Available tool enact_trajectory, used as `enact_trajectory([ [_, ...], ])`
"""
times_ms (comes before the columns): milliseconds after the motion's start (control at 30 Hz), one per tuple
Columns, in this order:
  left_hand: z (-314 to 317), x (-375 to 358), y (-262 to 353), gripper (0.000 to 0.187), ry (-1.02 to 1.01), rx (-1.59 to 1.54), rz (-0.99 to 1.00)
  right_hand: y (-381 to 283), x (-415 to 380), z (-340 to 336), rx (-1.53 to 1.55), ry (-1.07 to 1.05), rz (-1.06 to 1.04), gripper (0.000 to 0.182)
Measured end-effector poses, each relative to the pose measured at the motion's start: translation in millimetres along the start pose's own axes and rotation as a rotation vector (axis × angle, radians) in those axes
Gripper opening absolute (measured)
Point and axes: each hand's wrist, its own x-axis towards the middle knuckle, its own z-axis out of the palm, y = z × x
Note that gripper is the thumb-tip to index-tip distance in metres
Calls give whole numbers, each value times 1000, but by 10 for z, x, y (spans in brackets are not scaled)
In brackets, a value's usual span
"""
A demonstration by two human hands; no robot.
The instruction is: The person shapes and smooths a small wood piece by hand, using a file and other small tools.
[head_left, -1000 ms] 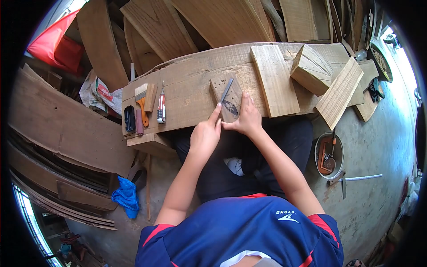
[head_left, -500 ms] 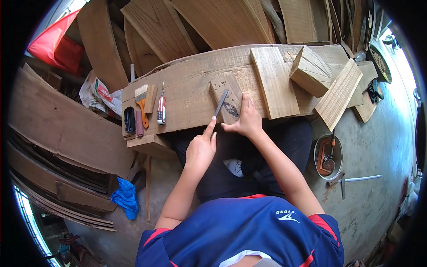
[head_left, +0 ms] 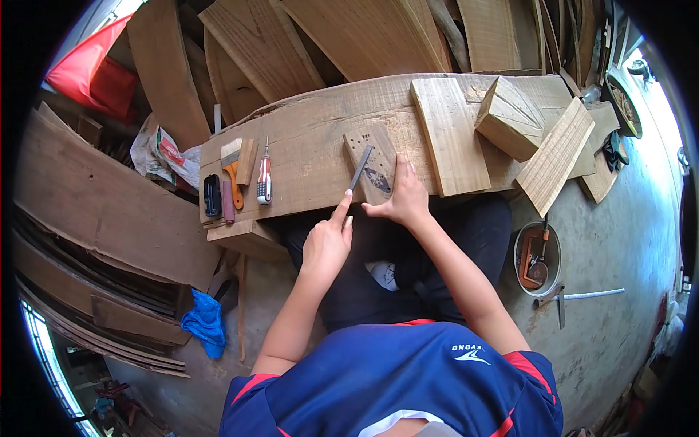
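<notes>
My left hand (head_left: 327, 244) is closed around the near end of a narrow flat metal file (head_left: 360, 167), with the index finger stretched along it. The file lies slantwise over a small wooden block (head_left: 357, 138), which has several small holes and a dark oval patch on its face. My right hand (head_left: 406, 195) grips that block, fingers along its right edge and thumb at its near edge. The block rests on the broad wooden plank bench (head_left: 306, 156) in front of my lap. The file's handle end is hidden in my left hand.
At left on the bench are a screwdriver (head_left: 264, 178), a brush (head_left: 231, 164) and a black case (head_left: 212, 195). To the right lie a pale board (head_left: 451, 138), a thick block (head_left: 510, 120) and a slanted board (head_left: 557, 156). A bucket (head_left: 537, 258) with tools stands on the floor.
The file and my left hand have shifted very slightly back toward me and to the left. My right hand and the wooden block have stayed in place.
</notes>
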Motion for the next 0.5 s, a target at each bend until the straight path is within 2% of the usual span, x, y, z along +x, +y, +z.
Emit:
enact_trajectory([
  [267, 4, 424, 147, 54, 30, -13, 16, 33, 2, 55, 18, 51, -34, 137],
  [500, -10, 62, 10, 57, 24, 1, 38, 26, 3, 24, 32, 34, -26, 137],
])
